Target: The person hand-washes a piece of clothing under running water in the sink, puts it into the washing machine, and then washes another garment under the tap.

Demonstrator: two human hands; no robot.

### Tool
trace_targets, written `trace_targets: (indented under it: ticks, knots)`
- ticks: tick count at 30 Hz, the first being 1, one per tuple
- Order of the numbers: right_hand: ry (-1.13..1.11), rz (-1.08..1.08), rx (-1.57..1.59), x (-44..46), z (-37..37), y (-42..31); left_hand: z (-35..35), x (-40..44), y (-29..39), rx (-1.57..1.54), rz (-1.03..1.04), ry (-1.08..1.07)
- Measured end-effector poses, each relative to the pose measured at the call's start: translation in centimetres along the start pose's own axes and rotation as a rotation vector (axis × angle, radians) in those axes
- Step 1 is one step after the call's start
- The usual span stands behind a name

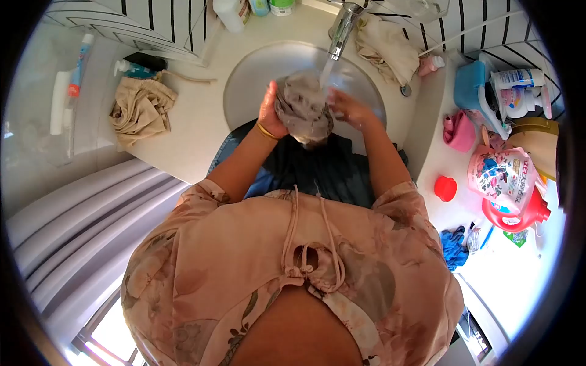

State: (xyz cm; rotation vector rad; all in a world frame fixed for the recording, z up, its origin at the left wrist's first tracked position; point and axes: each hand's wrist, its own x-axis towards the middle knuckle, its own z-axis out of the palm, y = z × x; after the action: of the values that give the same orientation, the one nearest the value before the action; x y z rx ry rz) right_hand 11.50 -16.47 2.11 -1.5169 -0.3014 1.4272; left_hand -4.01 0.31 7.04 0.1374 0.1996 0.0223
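Observation:
A bunched, wet grey cloth (302,113) is held up over the round sink (244,73), below the running faucet (345,30). My left hand (272,113) cups it from the left side, its thumb pointing up and some fingers hidden behind the folds. On the other side my right hand (352,111) is beside the cloth and the water stream, fingers apart and slightly blurred. I cannot tell whether they touch the cloth. Water (325,73) falls onto the cloth's right part. Dark fabric (317,168) lies below, across the sink's front edge.
A beige garment (143,107) lies on the left counter. Another pale cloth (384,49) sits right of the faucet. Bottles (232,13) stand at the back. On the right ledge are a blue basket (470,85), a red cap (445,188), a detergent pouch (502,177) and a red jug (534,210).

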Motion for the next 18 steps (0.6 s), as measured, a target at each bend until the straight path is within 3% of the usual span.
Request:
trace_targets:
  ticks: [1,4,7,10,11,13,14,17,18]
  knots:
    - [-0.14,0.021,-0.167,-0.7,-0.2,1.3,0.1,0.4,0.3,0.025,0.102,-0.003]
    - [-0.207,-0.311,-0.693,0.5,2.3,5.3,2.7,1.1,1.0,-0.019,0.191,-0.086]
    - [0.395,-0.391,-0.619,5.0,5.4,9.5,4.6,1.7,1.4,-0.047,0.224,-0.014]
    - [0.34,-0.266,-0.239,7.1,3.9,9.9,4.4,2.5,3.0,-0.089,0.275,0.042]
    - [0.232,-0.172,-0.186,5.0,3.5,7.4,3.7,2.7,3.8,-0.099,0.29,0.083]
    - [0.318,-0.038,0.191,5.7,0.7,6.4,1.5,2.7,5.2,-0.134,0.32,0.069]
    - [0.357,0.038,0.379,6.0,0.0,6.0,0.8,2.6,5.4,-0.116,0.335,0.165]
    - [0.289,-0.291,0.798,3.9,0.1,1.7,-2.0,2.0,5.2,-0.077,0.344,0.425]
    - [0.241,-0.278,0.801,3.2,0.1,0.0,-3.2,1.8,4.7,-0.092,0.338,0.467]
